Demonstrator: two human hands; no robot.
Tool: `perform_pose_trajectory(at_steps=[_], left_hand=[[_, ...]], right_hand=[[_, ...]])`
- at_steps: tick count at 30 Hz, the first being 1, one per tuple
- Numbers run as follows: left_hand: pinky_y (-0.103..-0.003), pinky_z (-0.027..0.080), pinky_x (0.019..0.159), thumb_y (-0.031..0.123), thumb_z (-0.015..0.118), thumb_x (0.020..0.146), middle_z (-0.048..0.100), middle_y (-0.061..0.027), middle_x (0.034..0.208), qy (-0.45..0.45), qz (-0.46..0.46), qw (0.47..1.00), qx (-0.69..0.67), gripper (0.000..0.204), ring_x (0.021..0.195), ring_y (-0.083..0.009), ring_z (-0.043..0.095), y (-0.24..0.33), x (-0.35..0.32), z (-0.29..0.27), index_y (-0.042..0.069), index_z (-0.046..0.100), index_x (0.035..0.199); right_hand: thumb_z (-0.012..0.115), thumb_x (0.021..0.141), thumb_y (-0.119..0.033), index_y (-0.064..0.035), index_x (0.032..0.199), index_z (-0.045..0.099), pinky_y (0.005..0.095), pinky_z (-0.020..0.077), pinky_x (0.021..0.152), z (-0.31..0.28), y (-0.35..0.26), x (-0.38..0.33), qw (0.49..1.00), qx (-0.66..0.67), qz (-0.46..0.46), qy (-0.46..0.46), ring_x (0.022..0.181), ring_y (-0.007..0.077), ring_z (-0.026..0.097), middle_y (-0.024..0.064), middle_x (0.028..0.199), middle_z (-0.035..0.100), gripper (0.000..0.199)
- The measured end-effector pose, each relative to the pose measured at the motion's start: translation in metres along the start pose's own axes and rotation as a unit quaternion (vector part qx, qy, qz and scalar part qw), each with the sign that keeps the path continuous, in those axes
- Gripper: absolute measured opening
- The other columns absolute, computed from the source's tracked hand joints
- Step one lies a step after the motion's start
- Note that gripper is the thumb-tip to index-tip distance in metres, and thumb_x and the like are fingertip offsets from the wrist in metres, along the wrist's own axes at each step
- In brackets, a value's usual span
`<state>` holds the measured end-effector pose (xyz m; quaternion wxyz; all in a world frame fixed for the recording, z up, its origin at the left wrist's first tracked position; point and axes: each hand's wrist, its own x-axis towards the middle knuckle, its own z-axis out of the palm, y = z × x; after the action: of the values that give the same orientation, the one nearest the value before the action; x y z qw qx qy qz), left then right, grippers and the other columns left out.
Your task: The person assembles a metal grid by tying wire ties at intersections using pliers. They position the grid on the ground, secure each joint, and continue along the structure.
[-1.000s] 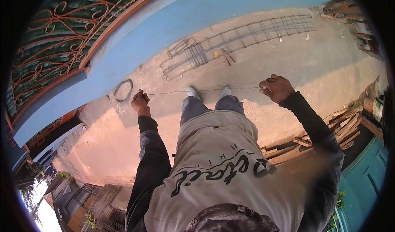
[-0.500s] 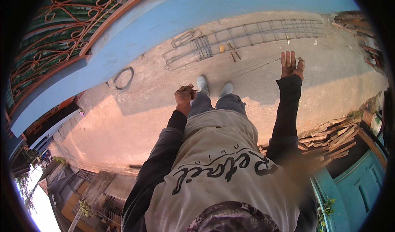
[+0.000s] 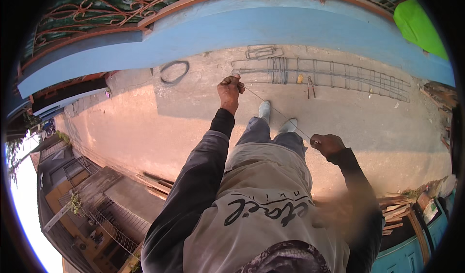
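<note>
A thin wire runs slantwise between my two closed hands, looking fairly straight. My left hand pinches its upper end, held out over the ground ahead of my feet. Lower and nearer to my body, my right hand is closed round the other end. Beyond my boots a long rebar cage lies on the ground, with several stirrups bunched near its left end. Red-handled pincers lie against its near side, beside a small yellow object.
A coil of dark wire lies left of the cage. A low blue wall with a metal grille bounds the far side. Wood pieces are stacked at the lower right, and a bright green thing hangs at the upper right.
My right hand has come down and in toward my body, going from spread fingers to closed on the wire. My left hand has risen farther out. The view has turned.
</note>
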<state>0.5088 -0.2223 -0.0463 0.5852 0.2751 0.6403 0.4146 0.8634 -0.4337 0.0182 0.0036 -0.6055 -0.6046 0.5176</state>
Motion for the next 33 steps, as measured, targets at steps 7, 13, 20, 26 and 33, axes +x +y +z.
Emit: perform_pose_trajectory(at_steps=[7,13,20,26,33], left_hand=[[-0.03,0.044,0.041,0.013,0.065,0.096,0.063,-0.0104,0.059,0.034,-0.089,0.994,-0.057,0.027,0.046,-0.0148,0.059,-0.042,-0.005,0.004,0.001,0.06,0.072],[-0.031,0.049,0.045,0.015,0.065,0.095,0.066,-0.0104,0.06,-0.003,-0.221,0.974,0.041,0.028,0.049,-0.0172,0.063,-0.075,-0.068,0.008,0.001,0.059,0.072],[-0.029,0.048,0.047,0.017,0.064,0.097,0.066,-0.009,0.063,-0.016,-0.13,0.991,-0.035,0.024,0.051,-0.0156,0.061,-0.106,-0.037,0.016,0.0,0.063,0.079],[-0.028,0.049,0.053,0.018,0.062,0.099,0.065,-0.006,0.069,-0.04,-0.027,0.999,-0.004,0.02,0.054,-0.0111,0.059,-0.043,0.007,0.037,-0.001,0.066,0.103],[-0.029,0.051,0.059,0.01,0.061,0.098,0.064,-0.0064,0.07,0.024,0.123,0.992,0.002,0.058,0.06,-0.012,0.061,-0.018,0.036,-0.007,0.006,0.031,0.147]], right_hand=[[0.061,0.099,-0.03,-0.0121,0.108,0.061,0.0215,0.0345,0.049,-0.005,0.009,0.044,0.778,0.548,0.07,0.3,0.053,0.0048,0.041,-0.0058,0.062,0.046,0.02],[0.057,0.102,-0.031,-0.0164,0.121,0.054,0.0259,0.0429,0.055,0.012,0.06,0.132,0.737,0.294,-0.083,0.602,0.056,0.0097,0.046,-0.0014,0.069,0.05,0.025],[0.055,0.1,-0.03,-0.0118,0.112,0.061,0.0308,0.0454,0.059,0.021,0.001,0.14,0.975,0.106,0.003,0.197,0.061,0.0151,0.053,0.0041,0.071,0.056,0.023],[0.052,0.102,-0.032,-0.0079,0.11,0.068,0.0352,0.0477,0.063,0.073,-0.061,0.14,0.983,0.182,0.024,0.012,0.06,0.0172,0.056,0.0058,0.077,0.06,0.03],[0.06,0.096,-0.048,-0.0132,0.128,0.059,0.0432,0.0526,0.081,0.11,-0.012,0.095,0.566,0.705,0.333,0.268,0.092,0.0269,0.063,0.0093,0.1,0.062,0.047]])
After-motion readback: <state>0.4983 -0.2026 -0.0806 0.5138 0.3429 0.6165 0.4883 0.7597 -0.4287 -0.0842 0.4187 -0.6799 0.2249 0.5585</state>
